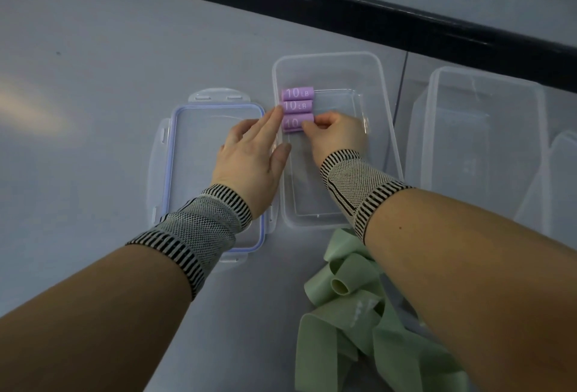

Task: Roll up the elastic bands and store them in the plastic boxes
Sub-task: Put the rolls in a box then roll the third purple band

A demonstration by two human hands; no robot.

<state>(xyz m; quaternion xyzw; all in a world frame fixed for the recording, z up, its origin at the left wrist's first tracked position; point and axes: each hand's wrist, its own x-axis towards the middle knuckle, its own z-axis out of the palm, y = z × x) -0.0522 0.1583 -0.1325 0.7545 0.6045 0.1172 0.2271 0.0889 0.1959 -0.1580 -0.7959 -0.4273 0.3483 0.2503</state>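
Bare grey table (93,85) (black-edged) suggests a workroom; type unclear.

1. Three purple rolled bands (297,109), marked "10 LB", were stacked side by side at the 11 o'clock corner of the clear open box (388,129), the nearest one being pinched.
2. Unrolled green bands (349,313) were heaped loosely on the table at 6 o'clock from that box.
3. A second clear box (487,141) was stood at 3 o'clock, well apart.
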